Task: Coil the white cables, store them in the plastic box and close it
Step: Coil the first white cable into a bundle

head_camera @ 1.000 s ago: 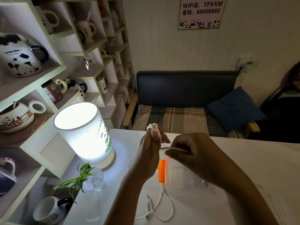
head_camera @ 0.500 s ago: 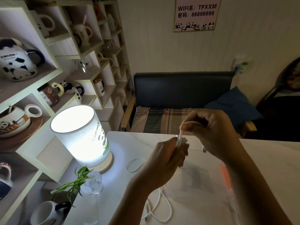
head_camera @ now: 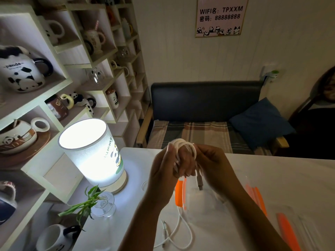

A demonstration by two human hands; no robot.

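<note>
I hold a white cable (head_camera: 183,144) wound in several loops above the table. My left hand (head_camera: 166,165) has the loops around its fingers. My right hand (head_camera: 212,165) grips the same coil from the right, and the cable's plug end (head_camera: 199,182) hangs down below the hands. Under the hands stands the clear plastic box (head_camera: 201,201) with orange latches (head_camera: 179,193), its inside mostly hidden by my arms. Another white cable (head_camera: 181,232) lies loose on the white table (head_camera: 282,178) near the front edge.
A lit cylinder lamp (head_camera: 94,153) stands at the table's left, with a small plant in a glass vase (head_camera: 103,205) in front of it. Orange-edged clear lid pieces (head_camera: 288,230) lie at the right. Shelves of mugs (head_camera: 23,73) fill the left; a sofa (head_camera: 204,113) is behind the table.
The hands have come together and more of the cable is wound into loops on my left hand. The free plug end now hangs short below the hands.
</note>
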